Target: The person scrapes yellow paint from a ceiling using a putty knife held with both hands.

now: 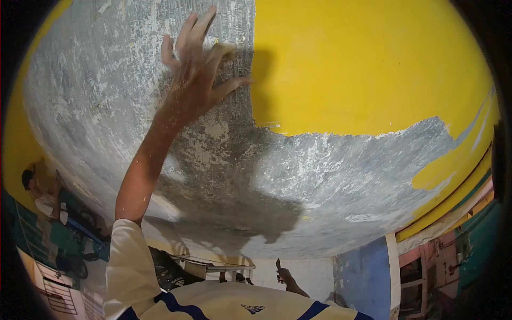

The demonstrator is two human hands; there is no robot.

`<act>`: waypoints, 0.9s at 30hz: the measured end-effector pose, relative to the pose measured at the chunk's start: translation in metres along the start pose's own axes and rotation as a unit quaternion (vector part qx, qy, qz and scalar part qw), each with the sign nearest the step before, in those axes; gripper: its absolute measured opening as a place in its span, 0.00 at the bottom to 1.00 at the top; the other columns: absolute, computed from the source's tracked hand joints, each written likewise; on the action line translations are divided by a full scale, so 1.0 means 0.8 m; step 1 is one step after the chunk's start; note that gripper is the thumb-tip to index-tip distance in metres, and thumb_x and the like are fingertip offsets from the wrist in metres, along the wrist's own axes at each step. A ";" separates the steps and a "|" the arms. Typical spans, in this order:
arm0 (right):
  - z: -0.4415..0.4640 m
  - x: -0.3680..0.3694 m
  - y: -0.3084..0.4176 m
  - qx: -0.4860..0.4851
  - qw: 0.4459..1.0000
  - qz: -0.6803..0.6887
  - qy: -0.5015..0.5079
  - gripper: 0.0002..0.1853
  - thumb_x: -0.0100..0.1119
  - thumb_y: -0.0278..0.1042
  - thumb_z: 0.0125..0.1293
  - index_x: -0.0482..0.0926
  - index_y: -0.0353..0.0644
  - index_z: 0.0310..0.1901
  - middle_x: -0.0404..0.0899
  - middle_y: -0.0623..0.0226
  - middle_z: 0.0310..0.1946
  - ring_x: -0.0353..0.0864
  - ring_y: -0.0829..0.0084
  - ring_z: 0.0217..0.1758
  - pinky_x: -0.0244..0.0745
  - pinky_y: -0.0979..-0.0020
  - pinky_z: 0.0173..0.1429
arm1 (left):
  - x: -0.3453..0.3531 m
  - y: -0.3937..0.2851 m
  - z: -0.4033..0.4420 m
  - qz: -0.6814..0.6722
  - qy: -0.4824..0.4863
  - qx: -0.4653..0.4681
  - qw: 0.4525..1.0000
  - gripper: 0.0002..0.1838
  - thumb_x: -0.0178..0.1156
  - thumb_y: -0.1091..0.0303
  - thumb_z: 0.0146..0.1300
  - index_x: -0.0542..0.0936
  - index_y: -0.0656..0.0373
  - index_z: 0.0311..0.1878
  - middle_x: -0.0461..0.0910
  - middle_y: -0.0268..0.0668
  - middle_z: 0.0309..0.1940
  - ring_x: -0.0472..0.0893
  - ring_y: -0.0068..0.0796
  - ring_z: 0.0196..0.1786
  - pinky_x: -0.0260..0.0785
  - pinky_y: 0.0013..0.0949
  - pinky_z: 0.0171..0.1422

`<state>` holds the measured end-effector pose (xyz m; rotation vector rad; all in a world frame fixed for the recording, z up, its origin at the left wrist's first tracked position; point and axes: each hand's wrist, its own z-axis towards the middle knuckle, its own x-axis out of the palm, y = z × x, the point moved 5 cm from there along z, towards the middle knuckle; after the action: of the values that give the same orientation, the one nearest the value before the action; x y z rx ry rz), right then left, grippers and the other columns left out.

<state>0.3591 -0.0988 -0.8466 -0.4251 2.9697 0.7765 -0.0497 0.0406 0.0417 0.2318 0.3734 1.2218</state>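
Note:
My left hand (193, 77) is raised against the wall with its fingers spread and nothing in it. It is slightly blurred, and I cannot tell how firmly it touches the surface. Beneath it lies bare grey plaster (106, 96), patchy and scratched. Its thumb points at the ragged edge of the yellow paint (373, 64). Low in front of my chest, my right hand (286, 276) is closed around a scraper (278, 264) with a flat dark blade pointing up. Pale flecks dot my left forearm.
At the far left another person (45, 197) faces the wall with an arm raised. A bicycle (80, 218) stands near them. Below are a pale railing (213, 264) and a blue wall section (362, 272). Shelving (421, 266) stands at the right.

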 end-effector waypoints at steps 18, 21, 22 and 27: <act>-0.004 0.011 -0.066 -0.045 0.949 -0.308 0.044 0.06 0.57 0.34 0.72 0.79 0.41 0.43 0.78 0.65 0.19 0.80 0.66 0.16 0.69 0.62 0.16 | -0.038 -0.273 -0.622 -0.286 0.324 -0.501 0.750 0.10 0.74 0.63 0.59 0.85 0.58 0.36 0.84 0.45 0.39 0.83 0.46 0.46 0.74 0.48 0.54; -0.024 0.002 -0.044 -0.028 0.970 -0.238 0.033 0.07 0.57 0.34 0.72 0.80 0.41 0.44 0.78 0.65 0.19 0.80 0.66 0.16 0.69 0.62 0.16 | -0.057 -0.289 -0.679 -0.244 0.310 -0.549 0.737 0.11 0.73 0.61 0.59 0.85 0.59 0.34 0.84 0.43 0.31 0.84 0.41 0.37 0.75 0.44 0.44; -0.032 0.003 -0.036 -0.023 0.976 -0.213 0.031 0.07 0.57 0.34 0.72 0.81 0.41 0.44 0.78 0.65 0.19 0.80 0.66 0.16 0.69 0.62 0.16 | -0.057 -0.270 -0.656 -0.297 0.290 -0.565 0.713 0.14 0.72 0.59 0.61 0.84 0.61 0.32 0.81 0.41 0.23 0.82 0.38 0.30 0.74 0.42 0.40; -0.043 0.006 -0.008 -0.011 0.998 -0.059 0.003 0.08 0.56 0.37 0.73 0.76 0.44 0.48 0.75 0.67 0.20 0.75 0.69 0.15 0.68 0.64 0.16 | -0.041 -0.202 -0.666 -0.236 0.279 -0.698 0.616 0.19 0.70 0.58 0.66 0.82 0.64 0.26 0.79 0.43 0.20 0.80 0.39 0.25 0.72 0.44 0.35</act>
<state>0.3568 -0.1220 -0.8199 -0.5982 2.9121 0.7977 -0.1319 -0.0570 -0.5009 -1.5636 -0.0955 0.7119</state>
